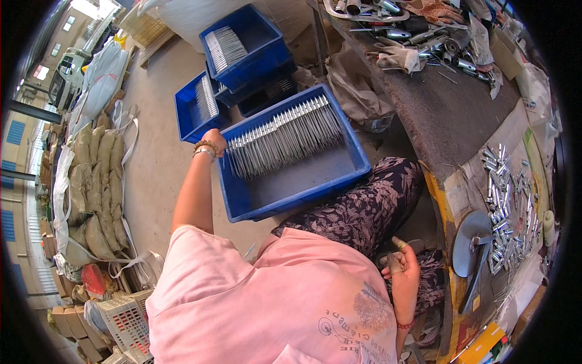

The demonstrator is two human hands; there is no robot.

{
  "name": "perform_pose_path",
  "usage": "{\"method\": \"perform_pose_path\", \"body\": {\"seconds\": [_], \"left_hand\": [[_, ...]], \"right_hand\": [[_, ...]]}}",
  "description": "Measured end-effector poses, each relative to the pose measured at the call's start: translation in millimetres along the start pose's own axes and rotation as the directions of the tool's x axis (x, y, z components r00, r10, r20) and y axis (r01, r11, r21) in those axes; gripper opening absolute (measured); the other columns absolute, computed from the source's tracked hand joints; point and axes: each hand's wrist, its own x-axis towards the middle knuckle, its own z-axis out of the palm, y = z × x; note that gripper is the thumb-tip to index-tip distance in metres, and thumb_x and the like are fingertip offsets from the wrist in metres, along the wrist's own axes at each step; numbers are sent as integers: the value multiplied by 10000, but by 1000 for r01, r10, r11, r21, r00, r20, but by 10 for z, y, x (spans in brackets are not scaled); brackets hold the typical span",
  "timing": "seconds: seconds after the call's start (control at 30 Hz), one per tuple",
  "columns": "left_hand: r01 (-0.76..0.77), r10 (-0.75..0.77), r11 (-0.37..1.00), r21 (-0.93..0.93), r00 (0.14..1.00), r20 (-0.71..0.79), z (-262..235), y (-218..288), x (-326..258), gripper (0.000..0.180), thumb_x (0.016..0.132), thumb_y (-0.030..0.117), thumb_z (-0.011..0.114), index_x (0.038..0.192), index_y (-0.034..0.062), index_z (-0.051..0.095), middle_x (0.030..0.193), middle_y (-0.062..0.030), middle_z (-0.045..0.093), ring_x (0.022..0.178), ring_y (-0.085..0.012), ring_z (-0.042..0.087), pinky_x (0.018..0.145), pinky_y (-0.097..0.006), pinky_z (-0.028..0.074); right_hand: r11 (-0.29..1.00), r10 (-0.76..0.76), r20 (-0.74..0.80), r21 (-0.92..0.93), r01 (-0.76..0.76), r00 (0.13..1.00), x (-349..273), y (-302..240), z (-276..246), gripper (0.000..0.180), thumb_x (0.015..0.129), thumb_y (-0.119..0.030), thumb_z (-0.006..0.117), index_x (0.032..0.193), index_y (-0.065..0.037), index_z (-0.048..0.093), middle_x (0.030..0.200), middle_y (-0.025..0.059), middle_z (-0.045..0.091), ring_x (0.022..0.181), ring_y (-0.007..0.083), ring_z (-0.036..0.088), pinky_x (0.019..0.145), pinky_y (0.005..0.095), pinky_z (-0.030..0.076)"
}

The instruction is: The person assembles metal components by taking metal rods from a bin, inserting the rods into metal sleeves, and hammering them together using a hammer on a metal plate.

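A blue plastic bin stands in front of me, holding a long row of thin metal rods with shiny sleeve-like ends. At its left rim is my left hand, fingers curled in against the bin beside the row's left end. The fingertips are mostly hidden, so whatever they grip cannot be made out. Low on the right, my right hand hovers by my patterned trouser leg. Its fingers are spread and partly bent, with coverings on some fingertips, and nothing shows in it.
More blue bins with similar rods, one stacked and one lower, stand beyond. A workbench on the right carries gloves, metal tools, a pile of shiny metal sleeves and a grey metal disc-shaped part. Sacks lie far left.
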Motion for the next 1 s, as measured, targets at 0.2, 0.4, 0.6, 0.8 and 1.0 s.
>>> {"method": "perform_pose_path", "body": {"seconds": [0.2,0.4,0.6,0.8,1.0], "left_hand": [[206,-212,965,-161,977,-25,-119,390,-215,255,946,110,595,1108,6,761,957,-236,781,842,-363,792,749,-471,629],[167,-158,986,26,967,-199,-289,694,-598,326,952,166,607,1217,54,759,1191,-214,762,1178,-406,715,981,-489,593],[152,-128,987,46,933,-336,-142,651,-748,289,956,161,617,1201,101,758,1187,-183,768,1140,-363,736,956,-458,603],[111,-88,993,27,893,-441,1,529,-775,241,963,139,609,1170,90,722,1134,-157,780,1097,-349,746,939,-446,599],[-52,-83,968,-247,860,-504,-239,937,-962,476,943,237,711,1409,180,633,1375,-173,679,1330,-370,611,1060,-466,523]], "right_hand": [[1000,14,9,-21,-14,1000,35,25,-2,420,1027,-14,607,1445,-40,585,1002,17,586,778,62,578,692,204,505],[1000,-5,-6,-2,5,1000,18,62,14,419,1030,-31,622,1448,-40,587,1002,15,595,779,55,580,686,198,513],[1000,-11,8,-3,11,1000,7,86,16,412,1031,-40,623,1442,-43,595,995,11,597,775,53,576,688,196,508],[1000,-21,23,-6,22,1000,-15,104,8,408,1030,-38,619,1438,-46,601,997,8,600,774,51,574,685,198,506],[997,-39,-38,58,41,999,-66,221,-28,387,1012,-1,605,1392,-65,642,988,8,662,845,66,619,746,223,539]]}}
